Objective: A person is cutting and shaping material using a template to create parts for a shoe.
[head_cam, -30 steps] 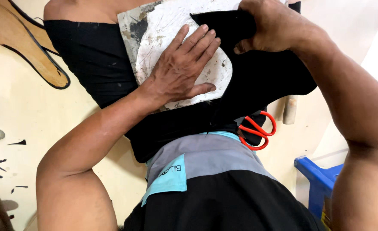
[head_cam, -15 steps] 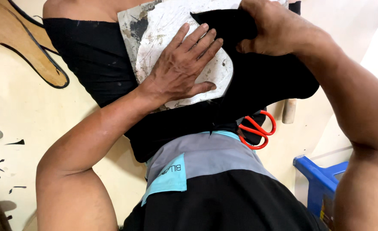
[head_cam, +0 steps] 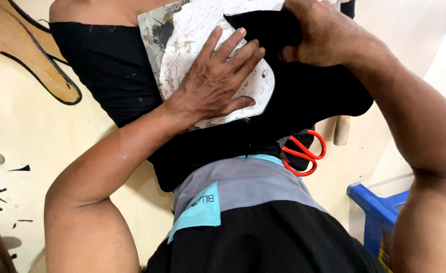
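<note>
- The left hand (head_cam: 218, 83) lies flat, fingers spread, pressing a white, paint-scuffed stiff template sheet with a rounded lower corner (head_cam: 192, 30) onto black fabric (head_cam: 101, 65). Its grip is apart, a palm press and not a pinch.
- The right hand (head_cam: 324, 33), at about one o'clock from the left, has its grip clamped on a fold of the same black fabric, lifted over the template's right edge.
- The fabric sits at the middle of the cream-coloured desk (head_cam: 41, 146), running from eleven o'clock down to the person's waist at six.
- Risk: if the right hand tugs the fold hard, the template could slide under the flat palm, since nothing else pins it; the outline would then sit crooked on the cloth.
- Risk: the fabric's near edge is bunched against the body, so a pull may drag or wrinkle the whole piece.
- The orange-handled scissors (head_cam: 303, 151) lie at four o'clock, partly beneath the fabric and touching it; shifting cloth could snag them or sweep them toward the desk edge near the blue plastic crate (head_cam: 379, 212).
- A tan wooden shape edged in black (head_cam: 31, 55) lies at ten o'clock, apart from the work.
</note>
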